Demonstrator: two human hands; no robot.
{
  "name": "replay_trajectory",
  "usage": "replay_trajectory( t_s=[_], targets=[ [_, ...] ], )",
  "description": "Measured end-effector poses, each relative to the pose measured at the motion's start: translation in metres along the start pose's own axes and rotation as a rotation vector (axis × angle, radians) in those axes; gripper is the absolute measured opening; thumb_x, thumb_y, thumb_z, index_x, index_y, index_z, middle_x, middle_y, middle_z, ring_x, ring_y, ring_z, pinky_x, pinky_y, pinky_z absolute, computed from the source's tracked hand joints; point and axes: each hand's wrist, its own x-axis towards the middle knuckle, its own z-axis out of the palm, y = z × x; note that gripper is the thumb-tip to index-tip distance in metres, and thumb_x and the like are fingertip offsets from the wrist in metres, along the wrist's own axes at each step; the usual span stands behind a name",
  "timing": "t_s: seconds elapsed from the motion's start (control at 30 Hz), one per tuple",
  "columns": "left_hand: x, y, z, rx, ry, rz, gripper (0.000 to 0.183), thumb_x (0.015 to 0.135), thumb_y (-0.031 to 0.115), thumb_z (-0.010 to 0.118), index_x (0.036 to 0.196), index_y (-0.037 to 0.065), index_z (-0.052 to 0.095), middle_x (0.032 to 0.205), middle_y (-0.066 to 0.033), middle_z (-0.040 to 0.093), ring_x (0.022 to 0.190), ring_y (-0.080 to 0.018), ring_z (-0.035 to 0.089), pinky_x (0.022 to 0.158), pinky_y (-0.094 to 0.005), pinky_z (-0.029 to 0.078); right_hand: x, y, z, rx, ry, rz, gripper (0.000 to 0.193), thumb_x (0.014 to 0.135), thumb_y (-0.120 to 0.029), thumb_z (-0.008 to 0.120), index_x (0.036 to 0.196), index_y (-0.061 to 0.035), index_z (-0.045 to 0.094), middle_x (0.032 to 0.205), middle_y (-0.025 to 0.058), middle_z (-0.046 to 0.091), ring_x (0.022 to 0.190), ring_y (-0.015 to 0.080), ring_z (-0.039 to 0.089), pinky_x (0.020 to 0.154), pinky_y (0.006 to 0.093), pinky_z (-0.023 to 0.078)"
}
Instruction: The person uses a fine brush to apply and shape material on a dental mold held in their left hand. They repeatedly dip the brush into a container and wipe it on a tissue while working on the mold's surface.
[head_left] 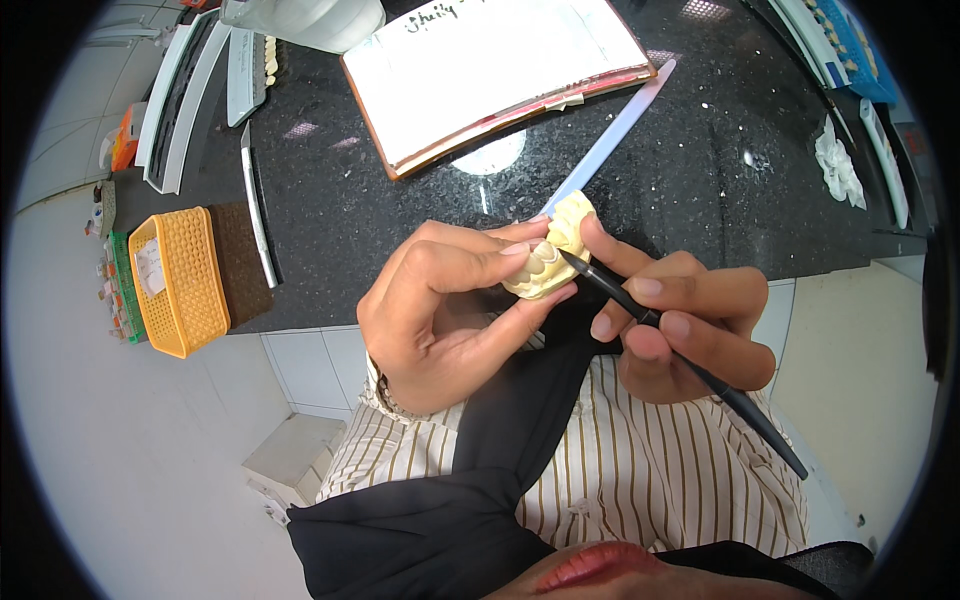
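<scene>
A pale yellow dental cast (538, 274) with moulded teeth is held up in front of me, near the counter's front edge. The fingers and thumb of my left hand (440, 305) pinch it from the left side. A slim black brush-like tool (735, 405) with a dark pointed tip lies in the grip of my right hand (690, 320). Its tip meets or nearly meets the teeth at the middle of the cast; whether it touches I cannot tell. One fingertip of my right hand rests against the cast's far end.
On the black speckled counter (340, 240) lie an open notebook (510, 80), a translucent bluish strip (620, 130) and a slim knife-like tool (257, 215). A yellow basket (188, 280) stands at the left edge, a clear container (310, 20) at the back, crumpled tissue (838, 167) at right.
</scene>
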Motion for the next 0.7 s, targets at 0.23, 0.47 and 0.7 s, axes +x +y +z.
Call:
replay_trajectory(
  t_s=[0.23, 0.47, 0.7],
  targets=[
    [0.0, -0.001, -0.001, -0.016, 0.0, 0.013, 0.03, 0.066, -0.007, 0.075, 0.089, -0.006, 0.056, 0.083, -0.0164, 0.06, 0.083, -0.0234, 0.065, 0.08, -0.0389, 0.055, 0.004, -0.005, -0.002, -0.008, -0.042, 0.037, 0.035, 0.073, 0.014, 0.062, 0.105, 0.0068, 0.051, 0.101, 0.0285, 0.05, 0.074, 0.0179, 0.059, 0.087, 0.0599, 0.044],
    [0.0, -0.001, -0.001, -0.02, 0.0, 0.013, 0.03, 0.065, -0.007, 0.075, 0.088, -0.006, 0.056, 0.082, -0.0162, 0.06, 0.082, -0.0231, 0.065, 0.08, -0.0385, 0.055, 0.007, -0.008, -0.004, -0.148, -0.161, 0.06, 0.015, 0.087, 0.001, 0.051, 0.099, 0.0007, 0.043, 0.098, 0.0175, 0.041, 0.067, 0.0153, 0.059, 0.088, 0.0599, 0.045],
    [-0.004, 0.002, 0.001, 0.062, 0.081, -0.023, 0.033, 0.061, -0.006, 0.079, 0.086, -0.006, 0.058, 0.081, -0.0165, 0.061, 0.079, -0.0208, 0.065, 0.068, -0.0286, 0.055, 0.002, -0.003, 0.014, -0.204, -0.043, -0.154, 0.023, 0.073, 0.01, 0.064, 0.09, 0.0046, 0.049, 0.099, 0.0236, 0.05, 0.069, 0.0227, 0.057, 0.081, 0.0635, 0.046]
  ],
)
